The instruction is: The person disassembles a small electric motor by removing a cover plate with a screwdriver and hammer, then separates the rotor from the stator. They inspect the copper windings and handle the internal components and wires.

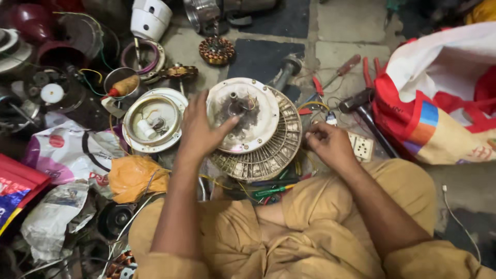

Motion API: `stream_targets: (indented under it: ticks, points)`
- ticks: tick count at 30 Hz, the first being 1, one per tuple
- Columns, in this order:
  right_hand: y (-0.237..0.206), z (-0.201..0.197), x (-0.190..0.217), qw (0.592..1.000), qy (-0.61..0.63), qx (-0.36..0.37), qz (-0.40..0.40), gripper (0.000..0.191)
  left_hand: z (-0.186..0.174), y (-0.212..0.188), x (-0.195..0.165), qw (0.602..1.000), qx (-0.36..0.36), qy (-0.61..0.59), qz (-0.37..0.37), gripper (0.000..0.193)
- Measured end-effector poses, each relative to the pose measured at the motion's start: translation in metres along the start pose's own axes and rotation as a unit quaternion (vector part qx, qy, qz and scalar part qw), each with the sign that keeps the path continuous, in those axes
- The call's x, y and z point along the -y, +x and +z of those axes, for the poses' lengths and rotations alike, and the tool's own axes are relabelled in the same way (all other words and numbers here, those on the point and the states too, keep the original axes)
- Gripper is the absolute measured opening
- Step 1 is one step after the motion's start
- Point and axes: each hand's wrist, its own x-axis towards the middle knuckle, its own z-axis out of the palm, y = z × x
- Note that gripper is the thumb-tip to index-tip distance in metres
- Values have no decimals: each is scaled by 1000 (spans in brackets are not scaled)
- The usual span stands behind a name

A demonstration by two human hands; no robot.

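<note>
The left hand [202, 129] lies flat on the near-left rim of a dirty white motor cover [243, 114], fingers spread wide and the forefinger stretched toward the shaft stub at the cover's centre. The cover rests on a slotted rotor disc [274, 150] whose ribbed edge shows below and right of it.

The right hand [328, 143] is curled narrow just right of the disc, fingertips pinched together; whether they hold anything cannot be told. Just right of this hand lies a white wall socket [362, 147].

Nearer than both hands, by the knees, green-handled tools [271, 191] lie among yellow wires. Left of the left hand sits a crumpled orange bag [132, 176], and above it a second round housing [153, 123] with a capacitor inside.

Beyond the right hand lie a hammer [359, 103] and red-handled pliers [368, 72], with a red and white cloth bag [439, 103] further right. Farthest, beyond the cover, stands a copper-wound stator [216, 50].
</note>
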Motion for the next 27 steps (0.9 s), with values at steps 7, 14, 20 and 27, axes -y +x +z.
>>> stream_targets:
  ticks: [7, 14, 20, 27]
  points:
    - [-14, 2, 11, 999, -27, -25, 5, 20, 1, 44, -28, 996, 85, 10, -41, 116]
    - [-13, 7, 17, 998, 42, -38, 16, 17, 14, 39, -31, 999, -21, -3, -29, 93]
    - [-20, 8, 42, 986, 158, -49, 2, 28, 21, 34, -21, 988, -47, -110, -95, 68]
    - [-17, -10, 138, 969, 57, -31, -238, 94, 62, 23, -16, 860, -86, -486, -133, 35]
